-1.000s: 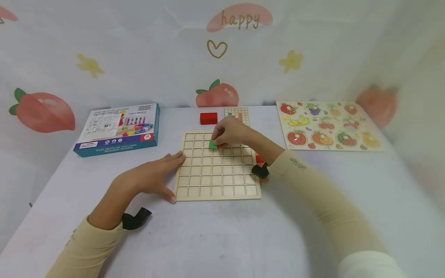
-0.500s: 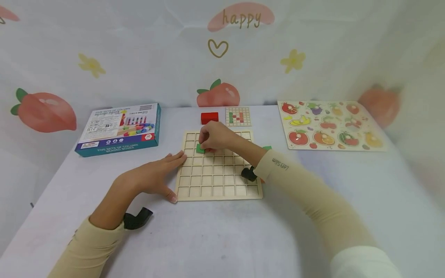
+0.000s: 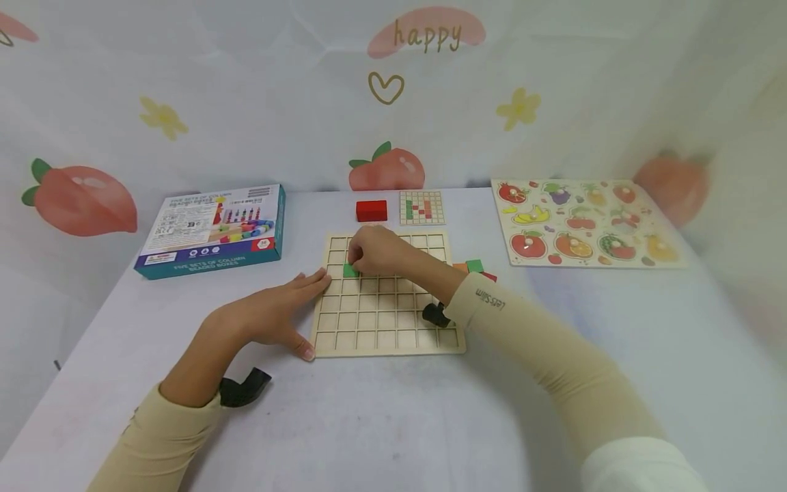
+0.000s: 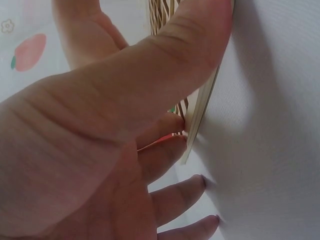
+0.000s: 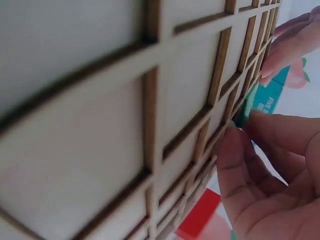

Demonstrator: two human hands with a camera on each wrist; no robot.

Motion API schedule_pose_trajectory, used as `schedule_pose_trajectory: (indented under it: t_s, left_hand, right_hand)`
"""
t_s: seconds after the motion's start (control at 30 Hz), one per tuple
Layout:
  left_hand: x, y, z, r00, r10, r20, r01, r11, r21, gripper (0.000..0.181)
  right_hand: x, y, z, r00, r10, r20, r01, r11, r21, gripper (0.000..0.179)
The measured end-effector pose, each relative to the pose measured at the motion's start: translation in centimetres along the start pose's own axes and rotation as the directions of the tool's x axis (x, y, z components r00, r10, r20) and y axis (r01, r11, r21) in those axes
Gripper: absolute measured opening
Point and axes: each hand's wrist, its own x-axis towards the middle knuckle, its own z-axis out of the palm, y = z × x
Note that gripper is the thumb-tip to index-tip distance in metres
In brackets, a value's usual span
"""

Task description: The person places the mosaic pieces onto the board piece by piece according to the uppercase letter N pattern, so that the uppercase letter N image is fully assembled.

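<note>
A pale wooden grid board (image 3: 367, 321) lies flat on the table. My right hand (image 3: 386, 254) pinches a small green square tile (image 3: 350, 271) at a cell in the board's upper left part. In the right wrist view the green tile (image 5: 245, 107) stands tilted at the grid between thumb and fingertips. Whether it is seated in the cell cannot be told. My left hand (image 3: 266, 316) rests spread along the board's left edge, thumb at the near corner. In the left wrist view the left hand's thumb (image 4: 165, 60) lies against the board's side.
Loose orange, green and red tiles (image 3: 475, 265) lie right of the board, partly behind my right forearm. Behind the board are a red block (image 3: 371, 211) and a small pattern card (image 3: 421, 208). A bead-set box (image 3: 212, 232) stands left, a fruit puzzle board (image 3: 584, 225) right.
My right hand has moved left and slightly nearer across the board, carrying the green tile. The pattern card and loose tiles have come into fuller view. The left hand has stayed put.
</note>
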Motion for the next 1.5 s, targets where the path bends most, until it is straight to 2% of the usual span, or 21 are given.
schedule_pose_trajectory:
  t_s: [0.13, 0.27, 0.47, 0.6, 0.67, 0.73, 0.9, 1.03, 1.13, 1.3, 1.37, 1.5]
  left_hand:
    - [0.0, 0.1, 0.0, 1.000, -0.001, 0.003, 0.001, 1.000, -0.005, 0.122]
    - [0.0, 0.0, -0.1, 1.000, -0.012, 0.003, 0.012, 1.000, 0.001, 0.122]
    - [0.0, -0.1, 0.0, 1.000, -0.013, 0.002, 0.013, 1.000, -0.013, 0.123]
    - [0.0, -0.1, 0.0, 1.000, -0.001, -0.003, 0.001, 1.000, 0.002, 0.123]
    - [0.0, -0.1, 0.0, 1.000, 0.005, -0.006, -0.005, 1.000, 0.013, 0.123]
    - [0.0, -0.1, 0.0, 1.000, 0.008, -0.007, -0.008, 1.000, 0.016, 0.123]
    - [0.1, -0.3, 0.2, 1.000, 0.007, 0.000, -0.007, 1.000, 0.008, 0.123]
    - [0.1, -0.3, 0.3, 1.000, 0.012, -0.001, -0.012, 1.000, 0.013, 0.122]
    - [0.1, -0.3, 0.3, 1.000, 0.010, 0.000, -0.010, 1.000, 0.014, 0.122]
    - [0.1, -0.2, 0.3, 1.000, 0.003, 0.004, -0.003, 1.000, 0.004, 0.122]
    - [0.1, -0.1, 0.3, 1.000, 0.002, 0.004, -0.002, 1.000, 0.003, 0.122]
    - [0.0, 0.0, 0.2, 1.000, 0.000, 0.005, 0.000, 1.000, 0.007, 0.122]
  right_hand:
    - [-0.4, -0.3, 0.3, 0.998, -0.029, 0.064, 0.035, 0.995, -0.099, 0.016]
    - [-1.3, -1.0, 0.7, 0.996, -0.044, 0.075, 0.055, 0.987, -0.154, 0.021]
    - [-3.4, -1.4, 0.7, 0.993, -0.073, 0.092, 0.084, 0.990, -0.115, 0.031]
    - [-5.7, -0.7, 0.0, 0.993, -0.113, 0.043, 0.116, 0.991, -0.069, 0.024]
    - [-6.9, 0.2, -0.6, 0.994, -0.106, 0.016, 0.107, 0.994, -0.031, 0.020]
    - [-8.0, 1.5, -1.3, 0.997, -0.080, -0.004, 0.080, 0.997, 0.006, 0.018]
    - [-10.6, 5.1, -2.8, 0.998, 0.057, -0.016, -0.056, 0.995, 0.079, 0.013]
    - [-12.2, 7.6, -3.4, 0.985, 0.166, -0.040, -0.164, 0.985, 0.046, 0.015]
    - [-12.8, 9.1, -3.6, 0.967, 0.250, -0.050, -0.251, 0.968, -0.002, 0.021]
    - [-13.1, 10.1, -3.9, 0.931, 0.365, -0.026, -0.365, 0.931, -0.019, 0.028]
    - [-13.2, 10.3, -4.0, 0.924, 0.383, -0.020, -0.383, 0.924, -0.008, 0.027]
    - [-13.3, 10.9, -4.0, 0.922, 0.386, -0.031, -0.385, 0.923, 0.024, 0.023]
